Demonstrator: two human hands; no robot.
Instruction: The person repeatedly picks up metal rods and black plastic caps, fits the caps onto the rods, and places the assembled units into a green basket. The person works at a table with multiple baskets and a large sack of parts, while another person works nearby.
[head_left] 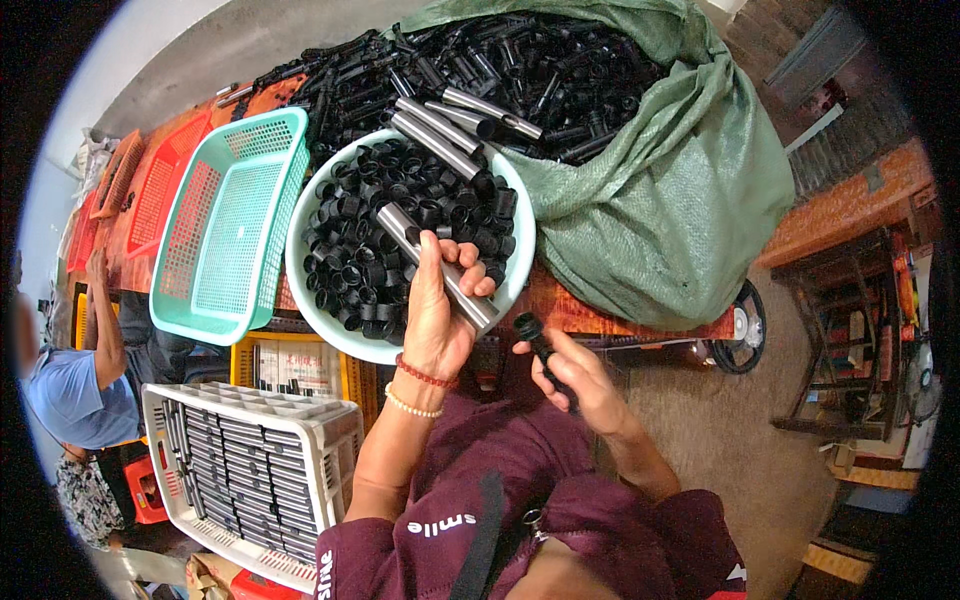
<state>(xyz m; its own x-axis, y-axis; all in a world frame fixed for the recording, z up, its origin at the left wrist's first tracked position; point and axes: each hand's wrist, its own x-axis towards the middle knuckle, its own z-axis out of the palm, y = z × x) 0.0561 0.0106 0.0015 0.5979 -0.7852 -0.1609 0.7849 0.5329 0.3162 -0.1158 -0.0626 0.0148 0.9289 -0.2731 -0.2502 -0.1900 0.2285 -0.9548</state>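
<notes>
My left hand [445, 305] is closed around a shiny metal tube [402, 228] with a cut-out in its side, held over a pale green basin [300, 270]. Many short black plastic rings [365, 200] fill the basin. Lower and to the right, my right hand [590, 385] grips a slim black plastic part [543, 350] with a ringed, wider head, pointing up toward the tube's lower end but apart from it. Several more metal tubes [440, 140] lie across the basin's far rim and the black pile behind it.
Black plastic parts [500, 60] heap on the table beside a green woven sack [660, 220]. A mint mesh basket [170, 290] stands left of the basin. Below it, a white crate [335, 430] holds rows of metal tubes. Another person [80, 390] sits at far left.
</notes>
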